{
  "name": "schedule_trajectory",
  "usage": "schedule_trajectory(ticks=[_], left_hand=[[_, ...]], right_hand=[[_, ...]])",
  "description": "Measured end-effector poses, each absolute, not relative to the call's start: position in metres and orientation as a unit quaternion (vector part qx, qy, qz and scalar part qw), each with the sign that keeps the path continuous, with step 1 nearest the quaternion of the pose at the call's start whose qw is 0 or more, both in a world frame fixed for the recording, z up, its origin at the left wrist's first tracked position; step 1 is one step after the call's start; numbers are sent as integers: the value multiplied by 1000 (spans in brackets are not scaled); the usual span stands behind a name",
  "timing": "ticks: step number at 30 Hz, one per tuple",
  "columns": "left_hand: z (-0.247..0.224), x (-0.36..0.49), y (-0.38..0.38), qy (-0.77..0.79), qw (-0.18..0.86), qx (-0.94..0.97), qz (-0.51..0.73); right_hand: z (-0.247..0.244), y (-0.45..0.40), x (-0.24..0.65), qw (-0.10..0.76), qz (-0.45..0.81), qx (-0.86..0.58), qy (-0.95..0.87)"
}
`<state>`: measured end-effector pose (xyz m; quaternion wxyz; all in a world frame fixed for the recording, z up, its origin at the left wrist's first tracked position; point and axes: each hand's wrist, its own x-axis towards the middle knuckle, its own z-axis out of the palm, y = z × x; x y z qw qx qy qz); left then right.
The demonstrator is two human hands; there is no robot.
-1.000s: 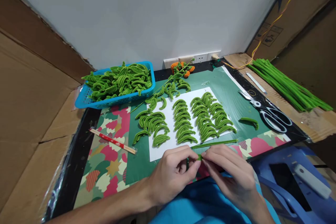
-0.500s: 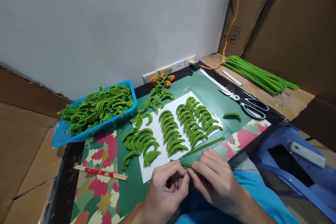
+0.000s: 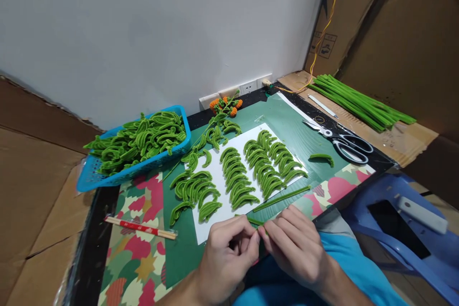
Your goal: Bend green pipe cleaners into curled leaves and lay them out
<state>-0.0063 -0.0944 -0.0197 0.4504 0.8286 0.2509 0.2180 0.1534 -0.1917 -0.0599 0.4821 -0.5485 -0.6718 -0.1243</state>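
My left hand [image 3: 225,256] and my right hand [image 3: 294,244] meet at the near edge of the table, both pinching a green pipe cleaner [image 3: 253,221] between fingertips. Another straight green pipe cleaner [image 3: 281,198] lies just beyond my right hand. On the white sheet [image 3: 218,172] lie rows of curved green leaf shapes [image 3: 258,167], with more [image 3: 193,191] at its left edge. A single green leaf shape [image 3: 322,158] lies apart to the right.
A blue basket [image 3: 107,178] heaped with green leaf shapes stands at the back left. Wrapped chopsticks [image 3: 140,227] lie front left. Scissors [image 3: 340,139] and a bundle of straight green pipe cleaners [image 3: 362,103] are at the right. An orange-flowered stem [image 3: 225,104] lies by the wall. A blue stool [image 3: 401,229] stands at right.
The view has swung left and tilted since a second ago. My hands have stayed together on the green pipe cleaner, fingers shifting slightly along it.
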Motion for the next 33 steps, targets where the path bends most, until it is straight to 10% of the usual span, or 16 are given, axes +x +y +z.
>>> schedule_trajectory(ticks=[33], left_hand=[[-21, -5, -96, 197, 374, 859, 288]], right_hand=[[-59, -195, 167, 520, 9, -521, -677]])
